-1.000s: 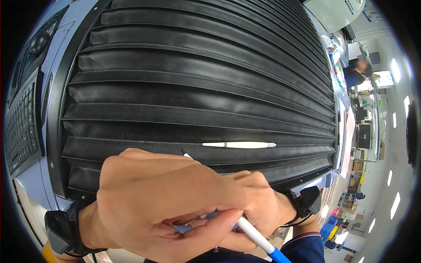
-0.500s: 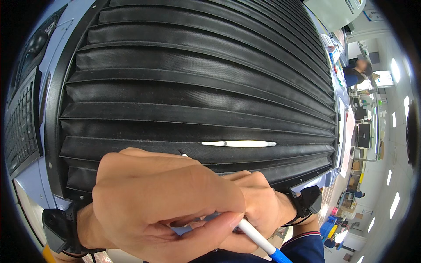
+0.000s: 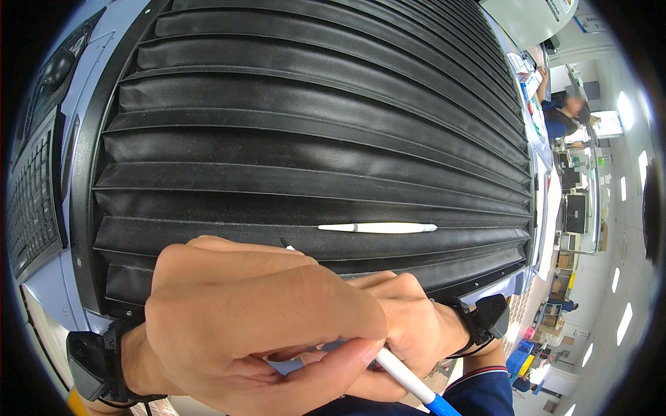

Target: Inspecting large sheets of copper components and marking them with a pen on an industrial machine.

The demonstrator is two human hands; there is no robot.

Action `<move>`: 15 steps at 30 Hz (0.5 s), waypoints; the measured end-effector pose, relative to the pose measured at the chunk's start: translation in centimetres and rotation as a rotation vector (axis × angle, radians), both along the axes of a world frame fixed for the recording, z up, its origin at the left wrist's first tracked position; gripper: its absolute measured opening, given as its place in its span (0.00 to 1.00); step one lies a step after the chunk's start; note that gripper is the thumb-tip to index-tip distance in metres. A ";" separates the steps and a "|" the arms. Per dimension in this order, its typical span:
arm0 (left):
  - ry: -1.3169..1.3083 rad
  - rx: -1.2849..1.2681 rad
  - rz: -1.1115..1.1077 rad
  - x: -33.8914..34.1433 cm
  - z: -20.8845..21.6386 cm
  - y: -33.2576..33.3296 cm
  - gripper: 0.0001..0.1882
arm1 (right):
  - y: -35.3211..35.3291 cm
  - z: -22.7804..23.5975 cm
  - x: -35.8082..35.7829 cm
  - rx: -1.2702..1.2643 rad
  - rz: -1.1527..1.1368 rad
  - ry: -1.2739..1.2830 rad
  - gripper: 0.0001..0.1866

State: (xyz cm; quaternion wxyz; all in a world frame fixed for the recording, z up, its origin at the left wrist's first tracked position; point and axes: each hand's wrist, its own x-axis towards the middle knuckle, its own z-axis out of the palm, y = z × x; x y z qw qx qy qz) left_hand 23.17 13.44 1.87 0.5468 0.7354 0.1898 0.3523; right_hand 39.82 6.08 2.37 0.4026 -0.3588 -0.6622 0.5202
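Low in the frame, both hands are bunched together over the near edge of a black pleated cover (image 3: 312,139) that fills most of the view. The left hand (image 3: 250,326) lies on top, its fingers curled shut around something small that I cannot make out; the right hand (image 3: 409,326) sits just behind it with fingers clamped on a white pen with a blue end (image 3: 409,381), which pokes out toward the lower right. A dark tip (image 3: 284,243) shows just above the left knuckles, touching a fold. Judging by this, the step in hand is close work at that fold, and any next move calls for a steady grip and small motion. A white stick (image 3: 378,227) lies loose along a fold right of centre. A keyboard (image 3: 31,201) sits at the far left. At upper right, a pale sign (image 3: 538,14) hangs; boxes at the right edge are too small to describe.
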 end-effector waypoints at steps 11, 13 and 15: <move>0.023 0.015 0.006 0.0 0.2 0.1 0.10 | 0.4 0.1 0.0 0.015 0.015 0.026 0.18; 0.015 0.014 0.005 0.1 0.1 0.1 0.10 | 0.2 0.0 0.0 0.011 0.013 0.024 0.18; 0.009 0.013 0.003 0.1 0.1 0.0 0.10 | 0.1 0.0 0.1 0.006 0.012 0.022 0.18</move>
